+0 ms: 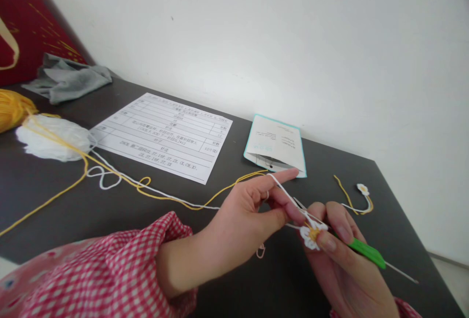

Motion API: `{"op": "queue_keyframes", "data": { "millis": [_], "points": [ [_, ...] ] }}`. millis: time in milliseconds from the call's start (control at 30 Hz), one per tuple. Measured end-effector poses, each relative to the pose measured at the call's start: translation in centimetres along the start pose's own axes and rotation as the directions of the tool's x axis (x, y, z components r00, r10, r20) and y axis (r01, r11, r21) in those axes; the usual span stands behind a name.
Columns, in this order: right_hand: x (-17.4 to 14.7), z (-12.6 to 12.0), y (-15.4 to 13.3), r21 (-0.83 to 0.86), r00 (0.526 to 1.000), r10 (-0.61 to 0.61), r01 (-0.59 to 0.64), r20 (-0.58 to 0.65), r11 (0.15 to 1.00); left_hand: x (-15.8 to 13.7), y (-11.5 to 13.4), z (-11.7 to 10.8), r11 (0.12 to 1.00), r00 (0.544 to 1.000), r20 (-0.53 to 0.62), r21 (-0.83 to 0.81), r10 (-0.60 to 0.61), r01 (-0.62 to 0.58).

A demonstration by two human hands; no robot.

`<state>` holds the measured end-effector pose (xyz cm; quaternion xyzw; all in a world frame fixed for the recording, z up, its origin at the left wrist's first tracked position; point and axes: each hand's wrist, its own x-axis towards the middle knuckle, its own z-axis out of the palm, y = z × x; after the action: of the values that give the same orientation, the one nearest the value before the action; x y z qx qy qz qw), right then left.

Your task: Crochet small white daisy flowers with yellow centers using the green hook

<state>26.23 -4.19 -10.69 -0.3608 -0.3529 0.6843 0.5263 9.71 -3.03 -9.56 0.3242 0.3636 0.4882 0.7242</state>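
Note:
My right hand [351,264] grips a crochet hook [367,253] with a green handle; one metal end sticks out toward the lower right. A small crocheted flower [309,242], white with a yellow centre, sits under that hand's thumb tip. White yarn [281,188] runs over the raised index finger of my left hand [245,220] and down to the flower. The left thumb and other fingers close together beside the flower's left edge, over the yarn. Where the hook's tip meets the stitches is partly hidden by fingers and yarn.
A white yarn ball [54,137] and a yellow one [14,110] lie left on the dark table [120,210]. Behind are a printed sheet [164,137], a small pouch [274,142] and grey cloth [73,81]. A finished-looking little flower [362,189] lies right; a pink clip-like loop [260,251] lies below my hands.

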Motion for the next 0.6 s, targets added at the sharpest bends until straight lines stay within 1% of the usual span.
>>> {"op": "queue_keyframes", "data": {
  "millis": [133, 267, 367, 433, 500, 600],
  "points": [
    [0.07, 0.11, -0.05, 0.009, 1.000, -0.016, 0.016, 0.014, 1.000, 0.03, -0.40, -0.20, 0.976, 0.993, -0.027, 0.192, 0.112, -0.105],
    [0.39, 0.04, -0.03, 0.014, 0.999, -0.030, 0.030, 0.015, 0.999, -0.03, -0.43, 0.06, 0.931, 0.983, -0.029, 0.326, 0.182, -0.163],
    [0.46, -0.11, -0.07, 0.012, 0.999, -0.038, 0.038, 0.009, 0.999, -0.20, -0.37, 0.36, 0.905, 0.983, -0.017, 0.394, 0.183, -0.162],
    [0.41, -0.21, -0.15, -0.001, 0.999, -0.054, 0.054, -0.005, 0.999, -0.28, -0.41, 0.44, 0.901, 0.985, -0.006, 0.405, 0.171, -0.154],
    [0.37, -0.30, -0.23, -0.025, 0.997, -0.073, 0.073, -0.015, 0.997, -0.30, -0.49, 0.42, 0.914, 0.989, 0.005, 0.382, 0.145, -0.136],
    [0.41, -0.35, -0.23, -0.054, 0.995, -0.094, 0.093, -0.018, 0.994, -0.23, -0.52, 0.35, 0.944, 0.997, 0.022, 0.321, 0.073, -0.076]
  ]
}}
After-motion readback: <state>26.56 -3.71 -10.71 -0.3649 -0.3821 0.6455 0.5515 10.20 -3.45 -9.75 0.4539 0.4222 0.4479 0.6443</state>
